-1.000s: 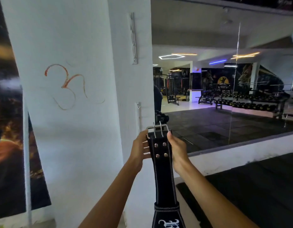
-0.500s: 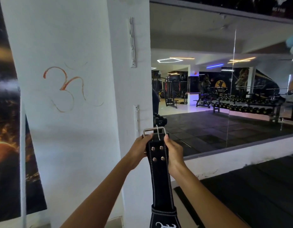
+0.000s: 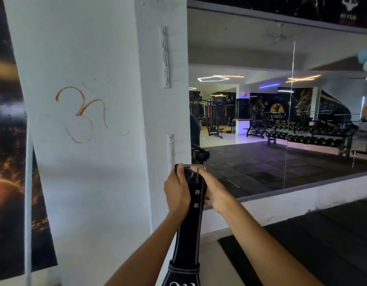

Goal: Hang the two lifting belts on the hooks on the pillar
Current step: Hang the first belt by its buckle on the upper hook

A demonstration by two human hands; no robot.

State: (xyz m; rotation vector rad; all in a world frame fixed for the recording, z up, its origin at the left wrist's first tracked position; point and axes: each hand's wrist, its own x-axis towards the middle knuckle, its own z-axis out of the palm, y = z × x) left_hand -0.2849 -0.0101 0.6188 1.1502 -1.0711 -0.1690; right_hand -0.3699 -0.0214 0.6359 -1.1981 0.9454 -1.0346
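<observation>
A black lifting belt [image 3: 188, 234] with white stitching and silver rivets hangs down from both my hands. My left hand [image 3: 176, 193] grips the left side of its metal buckle [image 3: 194, 167], and my right hand [image 3: 214, 193] grips the right side. The buckle is held just below and right of the lower white hook strip [image 3: 170, 151] on the white pillar [image 3: 153, 120], not touching a hook. A longer upper hook strip [image 3: 164, 56] is mounted higher on the same pillar face. Both strips are bare. A second belt is not in view.
A large wall mirror [image 3: 281, 100] to the right of the pillar reflects the gym, dumbbell racks and machines. An orange symbol [image 3: 81, 114] is drawn on the pillar's left face. A dark poster [image 3: 7, 141] hangs at the far left. Black floor mats [image 3: 323, 244] lie at lower right.
Both hands have moved the buckle left, closer to the lower hook strip, and tilted it so the buckle frame lies flatter. My fingers now wrap further over the buckle.
</observation>
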